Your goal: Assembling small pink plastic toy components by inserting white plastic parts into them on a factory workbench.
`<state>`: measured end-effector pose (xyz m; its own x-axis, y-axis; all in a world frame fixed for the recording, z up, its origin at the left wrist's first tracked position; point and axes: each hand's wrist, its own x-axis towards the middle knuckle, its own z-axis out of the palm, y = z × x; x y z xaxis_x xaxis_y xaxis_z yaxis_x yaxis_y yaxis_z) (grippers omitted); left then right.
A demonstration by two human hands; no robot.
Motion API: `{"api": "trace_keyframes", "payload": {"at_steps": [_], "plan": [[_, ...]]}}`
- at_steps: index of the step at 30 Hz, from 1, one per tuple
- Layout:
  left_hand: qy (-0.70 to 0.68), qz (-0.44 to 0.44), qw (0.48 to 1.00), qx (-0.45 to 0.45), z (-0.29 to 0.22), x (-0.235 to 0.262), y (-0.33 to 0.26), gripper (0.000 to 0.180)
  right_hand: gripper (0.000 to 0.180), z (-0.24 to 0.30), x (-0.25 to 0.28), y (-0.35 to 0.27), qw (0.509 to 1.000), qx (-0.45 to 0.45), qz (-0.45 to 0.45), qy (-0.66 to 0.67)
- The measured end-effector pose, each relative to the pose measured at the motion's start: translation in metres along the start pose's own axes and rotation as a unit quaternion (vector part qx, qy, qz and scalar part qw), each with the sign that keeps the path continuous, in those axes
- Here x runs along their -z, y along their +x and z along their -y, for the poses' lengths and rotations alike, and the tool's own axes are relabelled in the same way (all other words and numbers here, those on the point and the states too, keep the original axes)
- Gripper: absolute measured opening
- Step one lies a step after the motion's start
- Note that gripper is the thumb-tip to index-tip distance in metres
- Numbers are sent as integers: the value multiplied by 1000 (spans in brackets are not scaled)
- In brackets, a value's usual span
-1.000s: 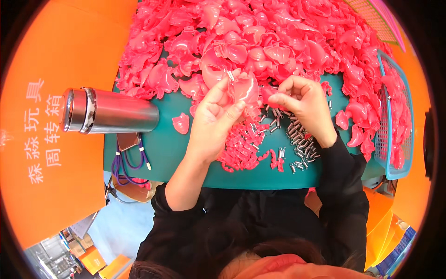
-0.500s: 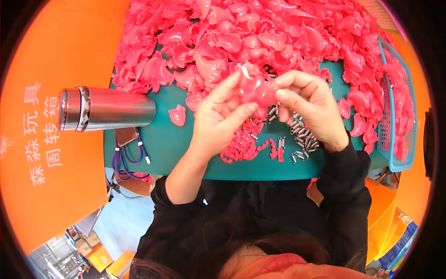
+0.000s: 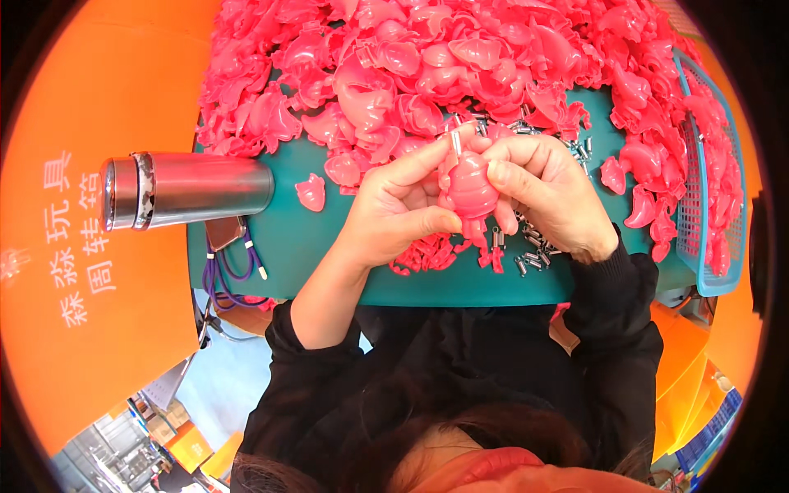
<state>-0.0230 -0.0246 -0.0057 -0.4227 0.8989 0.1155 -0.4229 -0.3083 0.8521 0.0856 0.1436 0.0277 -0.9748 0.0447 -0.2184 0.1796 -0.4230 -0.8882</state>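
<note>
Between my two hands, above the near part of the table, is a glossy pink plastic piece with a rounded, ridged body (image 3: pixel 472 187). My left hand (image 3: pixel 394 205) pinches it from the left with thumb and fingers. From the right, my right hand (image 3: pixel 551 193) grips its side, thumb on the ridged surface. A small whitish, shiny bit shows at my left fingertips; I cannot tell what it is. Small pink plastic parts (image 3: pixel 423 253) lie partly hidden under my hands. Short metal cylinders (image 3: pixel 538 251) are scattered beside them, with others farther back.
A large heap of pink plastic shells (image 3: pixel 394 57) covers the far side of the green table (image 3: pixel 362 287). A steel flask (image 3: pixel 205 191) lies at the left, near a purple cord (image 3: pixel 220 275). On the right stands a blue basket (image 3: pixel 708 279) of pink parts. One loose pink shell (image 3: pixel 311 193) lies apart.
The pink piece has come lower and turned, so its ridged side now shows. My hands have shifted around it and still hold it. The whole view has tilted slightly.
</note>
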Motion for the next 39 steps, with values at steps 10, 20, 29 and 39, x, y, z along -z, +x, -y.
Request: {"api": "trace_keyframes", "payload": {"at_steps": [10, 20, 29, 39], "plan": [[-30, 4, 1000, -6, 9, 3, 1, 75, 19, 3, -2, -2, 998, 42, 6, -55], [-31, -8, 999, -29, 11, 1, 0, 73, 23, 5, 0, -1, 999, 15, 15, -45], [-9, -47, 999, 24, 11, -1, -1, 82, 21, 1, 3, -1, 1000, -8, -1, -6], [-20, -26, 999, 12, 9, -4, -2, 66, 17, 7, 3, 1, 997, -7, -21, -68]]}}
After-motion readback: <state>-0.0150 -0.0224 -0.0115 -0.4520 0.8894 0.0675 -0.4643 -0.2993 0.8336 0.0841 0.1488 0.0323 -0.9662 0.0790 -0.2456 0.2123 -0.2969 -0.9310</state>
